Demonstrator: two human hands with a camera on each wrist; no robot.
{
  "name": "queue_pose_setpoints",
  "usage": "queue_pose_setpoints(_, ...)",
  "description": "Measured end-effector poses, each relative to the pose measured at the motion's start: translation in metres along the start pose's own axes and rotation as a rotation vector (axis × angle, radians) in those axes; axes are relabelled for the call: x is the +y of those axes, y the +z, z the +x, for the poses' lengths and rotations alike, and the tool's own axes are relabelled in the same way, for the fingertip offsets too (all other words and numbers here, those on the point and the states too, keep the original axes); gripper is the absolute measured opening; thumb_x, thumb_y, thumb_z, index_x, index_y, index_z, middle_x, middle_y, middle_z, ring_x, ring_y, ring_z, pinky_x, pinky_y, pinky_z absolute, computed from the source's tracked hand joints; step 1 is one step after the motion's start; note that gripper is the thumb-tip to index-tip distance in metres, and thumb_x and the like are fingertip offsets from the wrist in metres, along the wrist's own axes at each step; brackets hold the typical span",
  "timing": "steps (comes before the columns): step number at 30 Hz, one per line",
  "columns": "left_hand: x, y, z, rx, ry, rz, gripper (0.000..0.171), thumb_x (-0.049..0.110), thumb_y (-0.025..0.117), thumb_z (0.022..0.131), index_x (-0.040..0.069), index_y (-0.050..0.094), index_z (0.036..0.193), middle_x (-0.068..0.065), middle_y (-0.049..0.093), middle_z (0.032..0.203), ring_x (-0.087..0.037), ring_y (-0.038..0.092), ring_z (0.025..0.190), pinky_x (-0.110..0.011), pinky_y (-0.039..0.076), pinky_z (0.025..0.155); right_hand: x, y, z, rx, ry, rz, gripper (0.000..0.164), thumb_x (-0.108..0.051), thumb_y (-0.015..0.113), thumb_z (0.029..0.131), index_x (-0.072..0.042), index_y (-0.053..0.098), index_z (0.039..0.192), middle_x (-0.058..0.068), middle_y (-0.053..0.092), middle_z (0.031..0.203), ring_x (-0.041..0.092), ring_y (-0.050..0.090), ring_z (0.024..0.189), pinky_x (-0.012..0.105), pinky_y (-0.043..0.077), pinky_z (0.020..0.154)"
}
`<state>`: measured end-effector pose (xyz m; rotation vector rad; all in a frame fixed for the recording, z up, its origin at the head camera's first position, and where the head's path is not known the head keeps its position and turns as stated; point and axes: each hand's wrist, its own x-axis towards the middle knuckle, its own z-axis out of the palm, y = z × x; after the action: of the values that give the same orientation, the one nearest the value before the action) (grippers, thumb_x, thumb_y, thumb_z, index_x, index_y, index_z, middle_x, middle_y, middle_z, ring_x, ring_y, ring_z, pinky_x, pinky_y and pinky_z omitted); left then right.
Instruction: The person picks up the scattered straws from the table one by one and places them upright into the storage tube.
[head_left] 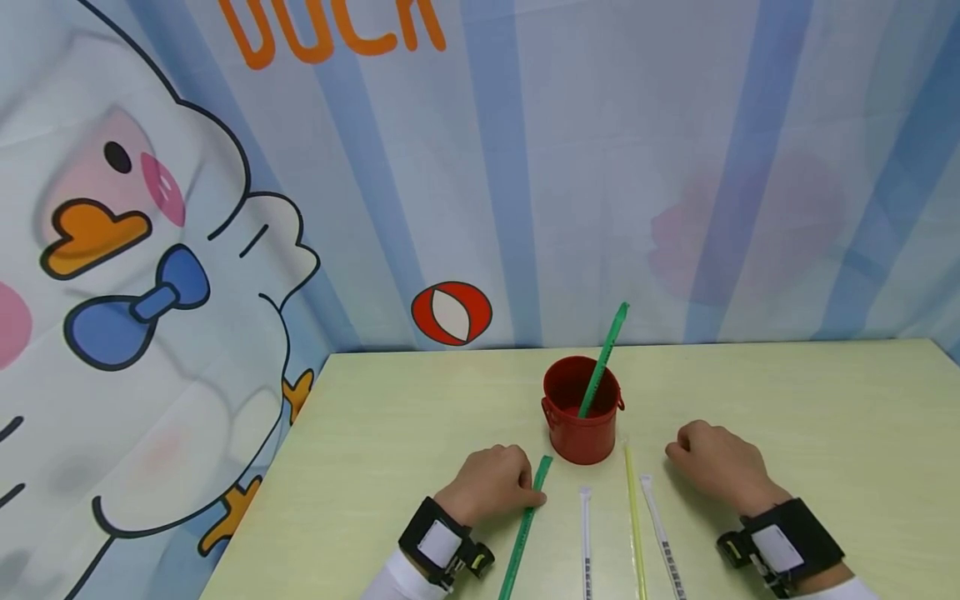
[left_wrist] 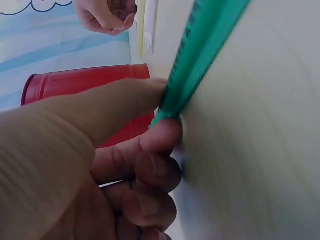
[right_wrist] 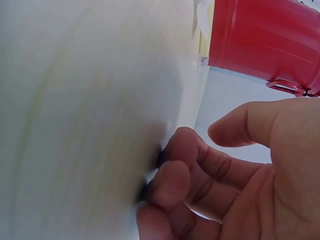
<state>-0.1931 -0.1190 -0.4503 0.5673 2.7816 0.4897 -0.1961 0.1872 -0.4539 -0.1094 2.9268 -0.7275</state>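
Observation:
My left hand (head_left: 491, 485) pinches a printed green straw (head_left: 517, 550) between thumb and forefinger, near its far end. In the left wrist view that straw (left_wrist: 202, 55) runs from the fingertips up across the table, its wrapper bearing dark lettering. To the right, my right hand (head_left: 722, 468) rests low over the tabletop with loosely curled fingers. The right wrist view shows nothing in those fingers (right_wrist: 172, 182). Between the hands lie a white straw (head_left: 587, 542), a yellow straw (head_left: 636, 537) and another white straw (head_left: 662, 537). Just beyond them stands a red bucket (head_left: 582, 437) holding a second green straw (head_left: 607, 346), which leans right.
The pale wooden table (head_left: 420, 417) ends at a back edge against a printed cloth backdrop (head_left: 600, 167). A small handle loop (right_wrist: 284, 86) sticks out from the bucket's side. Each wrist wears a black camera strap.

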Motion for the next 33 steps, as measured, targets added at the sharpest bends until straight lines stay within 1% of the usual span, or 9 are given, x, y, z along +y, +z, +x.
queue_pose_setpoints(4,0.000,0.001,0.000,0.003,-0.008,0.015,0.042,0.028,0.078,0.087,0.020,0.056,0.053,0.011,0.040,0.047,-0.005,0.042,0.049,-0.023,0.028,0.049,0.001,0.001,0.000,0.002,-0.001,0.000,0.037,-0.020,0.054,0.094,-0.018,0.039,0.060,-0.004,0.033,0.055,0.014,0.038,0.051,0.030,0.027,0.051)
queue_pose_setpoints(11,0.000,0.001,-0.001,-0.003,-0.032,0.010,0.039,0.024,0.078,0.087,0.018,0.057,0.054,0.008,0.041,0.047,-0.009,0.042,0.049,-0.025,0.027,0.049,0.002,0.002,-0.001,0.002,0.002,0.000,0.038,-0.018,0.053,0.094,-0.019,0.037,0.059,-0.004,0.033,0.055,0.014,0.038,0.050,0.030,0.027,0.050)
queue_pose_setpoints(21,0.000,0.000,-0.002,0.003,-0.032,0.058,0.041,0.024,0.075,0.087,0.019,0.055,0.052,0.008,0.037,0.047,-0.008,0.041,0.049,-0.025,0.027,0.050,0.002,0.003,-0.003,0.013,-0.004,0.008,0.037,-0.017,0.052,0.092,-0.018,0.037,0.058,-0.004,0.033,0.054,0.014,0.038,0.049,0.030,0.026,0.050)
queue_pose_setpoints(24,-0.001,-0.002,-0.003,0.019,-0.023,0.069,0.043,0.023,0.074,0.087,0.020,0.053,0.050,0.010,0.034,0.045,-0.007,0.038,0.048,-0.025,0.026,0.049,0.003,0.003,-0.002,0.016,-0.006,0.004,0.037,-0.018,0.053,0.093,-0.018,0.038,0.059,-0.004,0.033,0.054,0.014,0.038,0.050,0.030,0.026,0.050)
queue_pose_setpoints(30,-0.006,-0.007,-0.003,0.052,-0.016,0.012,0.045,0.020,0.072,0.087,0.020,0.049,0.048,0.010,0.030,0.045,-0.006,0.035,0.046,-0.024,0.023,0.047,0.002,0.003,-0.001,0.013,-0.003,0.006,0.038,-0.018,0.052,0.094,-0.018,0.037,0.059,-0.004,0.032,0.055,0.014,0.037,0.050,0.030,0.026,0.050)
queue_pose_setpoints(33,-0.008,-0.011,-0.003,0.076,-0.017,-0.022,0.043,0.018,0.071,0.088,0.019,0.050,0.050,0.010,0.032,0.046,-0.006,0.036,0.046,-0.024,0.025,0.047,0.001,0.003,-0.001,0.011,-0.005,0.011,0.038,-0.018,0.052,0.093,-0.018,0.037,0.059,-0.004,0.032,0.054,0.014,0.037,0.049,0.029,0.026,0.050)
